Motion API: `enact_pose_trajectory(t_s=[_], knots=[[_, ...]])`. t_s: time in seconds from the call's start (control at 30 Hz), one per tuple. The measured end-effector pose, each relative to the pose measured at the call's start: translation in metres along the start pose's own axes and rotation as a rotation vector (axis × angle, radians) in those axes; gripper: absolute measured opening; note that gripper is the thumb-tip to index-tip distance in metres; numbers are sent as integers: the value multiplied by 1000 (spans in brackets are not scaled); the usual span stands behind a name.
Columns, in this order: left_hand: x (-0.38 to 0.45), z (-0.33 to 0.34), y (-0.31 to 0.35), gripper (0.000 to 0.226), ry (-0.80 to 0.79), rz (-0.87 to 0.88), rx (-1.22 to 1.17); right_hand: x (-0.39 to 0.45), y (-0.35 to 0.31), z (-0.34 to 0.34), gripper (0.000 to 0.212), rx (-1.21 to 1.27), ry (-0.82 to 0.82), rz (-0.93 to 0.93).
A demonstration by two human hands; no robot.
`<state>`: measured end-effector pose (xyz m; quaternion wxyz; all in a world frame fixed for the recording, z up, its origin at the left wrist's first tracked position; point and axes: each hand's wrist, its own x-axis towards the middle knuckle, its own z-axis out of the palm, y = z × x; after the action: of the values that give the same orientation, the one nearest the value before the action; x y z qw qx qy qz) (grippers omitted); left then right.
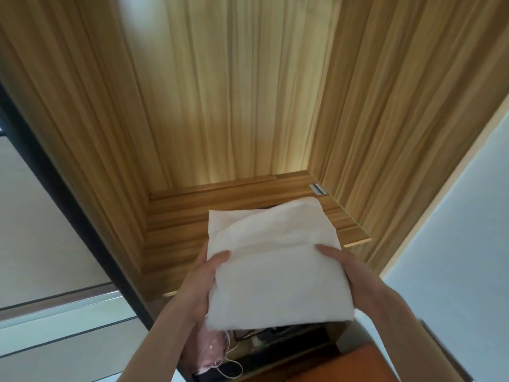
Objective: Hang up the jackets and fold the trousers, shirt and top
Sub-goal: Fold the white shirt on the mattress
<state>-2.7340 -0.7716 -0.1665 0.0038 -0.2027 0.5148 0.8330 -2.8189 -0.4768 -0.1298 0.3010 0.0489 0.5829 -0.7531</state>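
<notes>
Head view: one camera, looking down past my forearms into a wooden wardrobe niche.
Folded garment, count one: a white folded garment (pixel 275 260), roughly square, several layers thick, with soft creases across its top. Which of the task's pieces it is, I cannot tell.
Position of garment: held in the air between my two hands, in front of and partly over the wooden shelf (pixel 192 216); whether its far edge touches the shelf I cannot tell.
Hands, count two.
Left hand (pixel 203 282): my thumb lies on top of the garment's left edge, my fingers are curled under it and hidden; a firm pinch on the cloth.
Right hand (pixel 349 274): my thumb lies on top at the right edge, fingers wrapped beneath, gripping the same garment.
Wardrobe panels, count three: back wall (pixel 234 92) and two side walls, all light wood grain.
Label, count one: a small white tag (pixel 318 189) at the shelf's far right corner.
Pink item, count one: a pink fabric piece (pixel 213 351) with thin white cords, below the garment.
</notes>
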Motion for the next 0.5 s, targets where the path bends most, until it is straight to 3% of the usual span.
enact_pose_trajectory(t_s=[0.17, 0.3, 0.5], knots=[[42, 11, 26, 44, 53, 81, -21, 55, -37, 8, 77, -78, -38, -22], [80, 15, 32, 36, 106, 90, -48, 112, -50, 3, 64, -72, -94, -40], [137, 14, 13, 34, 214, 47, -65, 190, -41, -18, 67, -108, -105, 106]])
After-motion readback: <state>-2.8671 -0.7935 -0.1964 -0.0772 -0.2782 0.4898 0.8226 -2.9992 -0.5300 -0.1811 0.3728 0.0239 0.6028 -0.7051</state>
